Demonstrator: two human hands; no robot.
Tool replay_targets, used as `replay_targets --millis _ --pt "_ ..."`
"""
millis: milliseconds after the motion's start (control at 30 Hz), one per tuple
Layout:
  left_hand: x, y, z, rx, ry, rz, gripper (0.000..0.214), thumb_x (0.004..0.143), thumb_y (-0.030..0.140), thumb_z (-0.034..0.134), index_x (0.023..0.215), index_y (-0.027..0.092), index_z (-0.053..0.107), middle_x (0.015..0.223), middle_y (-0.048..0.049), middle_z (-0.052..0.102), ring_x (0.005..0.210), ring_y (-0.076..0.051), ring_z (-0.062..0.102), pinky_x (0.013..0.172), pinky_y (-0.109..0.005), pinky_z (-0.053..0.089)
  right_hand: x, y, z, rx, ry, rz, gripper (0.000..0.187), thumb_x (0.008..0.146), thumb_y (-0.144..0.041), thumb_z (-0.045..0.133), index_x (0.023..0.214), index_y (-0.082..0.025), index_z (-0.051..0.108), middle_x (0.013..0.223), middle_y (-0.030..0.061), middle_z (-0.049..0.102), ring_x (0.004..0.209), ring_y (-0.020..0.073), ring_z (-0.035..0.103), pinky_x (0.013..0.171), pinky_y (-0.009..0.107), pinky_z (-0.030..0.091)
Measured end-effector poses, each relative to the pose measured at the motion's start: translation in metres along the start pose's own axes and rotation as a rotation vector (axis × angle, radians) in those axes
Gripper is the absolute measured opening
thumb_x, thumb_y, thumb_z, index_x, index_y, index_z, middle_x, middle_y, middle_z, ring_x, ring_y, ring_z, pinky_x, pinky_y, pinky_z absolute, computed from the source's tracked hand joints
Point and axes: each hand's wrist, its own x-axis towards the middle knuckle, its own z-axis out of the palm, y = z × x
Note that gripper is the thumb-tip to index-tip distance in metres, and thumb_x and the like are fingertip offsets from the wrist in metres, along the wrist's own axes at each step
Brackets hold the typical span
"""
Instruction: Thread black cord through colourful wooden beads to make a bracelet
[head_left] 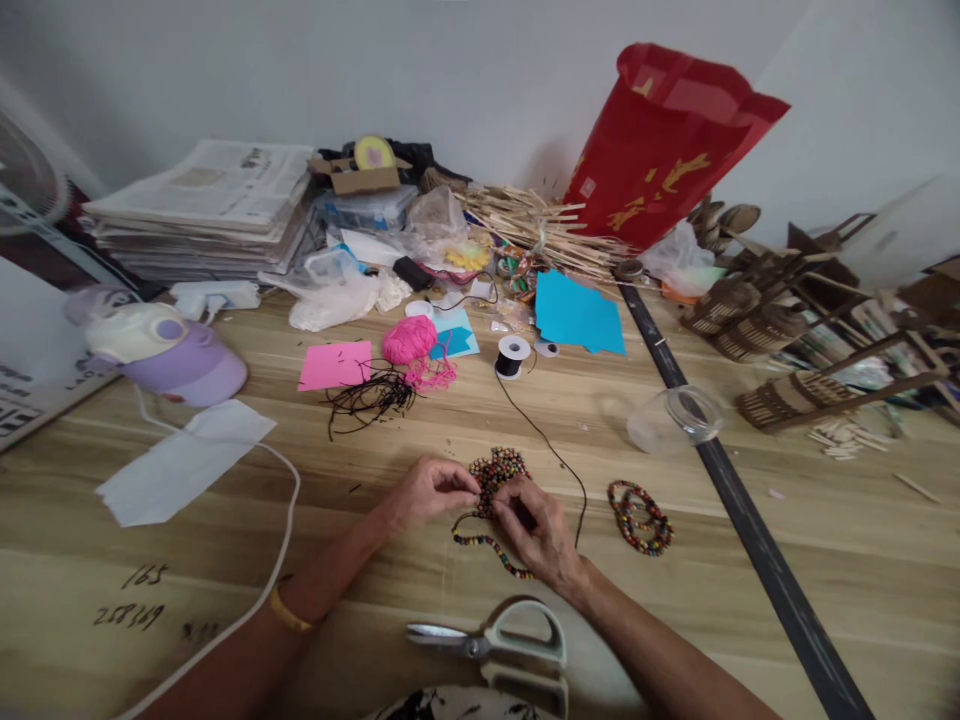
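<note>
Both hands meet over a pile of small multicoloured beads (498, 466) on the wooden table (825, 540). My left hand (427, 490) pinches at the pile's left edge, fingertips pressed together. My right hand (536, 530) is closed too, fingers curled beside the pile, holding a part-strung bead strand (487, 545) that loops out below it. A thin black cord (551, 450) runs from my right hand up to a black spool (512, 357). A finished coil of beads (640, 517) lies to the right.
Grey-handled scissors (499, 640) lie at the near edge. A clear plastic jar (675, 418) lies on its side right of centre. Pink yarn (409, 340), black cord scraps (371, 395), pink paper (335, 364), blue paper (577, 315), a red bag (660, 140), newspapers (210, 205) and wooden baskets (750, 310) crowd the back.
</note>
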Motion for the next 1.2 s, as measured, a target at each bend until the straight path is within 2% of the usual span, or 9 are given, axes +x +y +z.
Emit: replay_targets --millis 300,1200 --pt "-0.0005 -0.0042 0.0004 -0.089 -0.046 -0.028 0.024 0.067 0.030 0.075 0.080 0.010 0.070 0.073 -0.0043 0.071 0.064 -0.012 0.060 0.062 -0.022 0.047 -0.0012 0.0007 0.0014 -0.030 -0.042 -0.029 0.011 0.092 -0.019 0.049 0.082 -0.019 0.054 0.072 0.0027 0.058 0.064 0.0140 0.055 0.057 0.023 0.043" --pt "-0.0004 -0.0035 0.0006 -0.041 -0.051 0.010 0.023 0.068 0.030 0.073 0.080 0.011 0.070 0.073 -0.0041 0.070 0.065 -0.012 0.060 0.063 -0.022 0.047 -0.0008 0.0003 0.0011 -0.038 -0.076 -0.040 0.012 0.092 -0.018 0.048 0.082 -0.019 0.055 0.073 0.0033 0.059 0.065 0.0145 0.057 0.058 0.024 0.044"
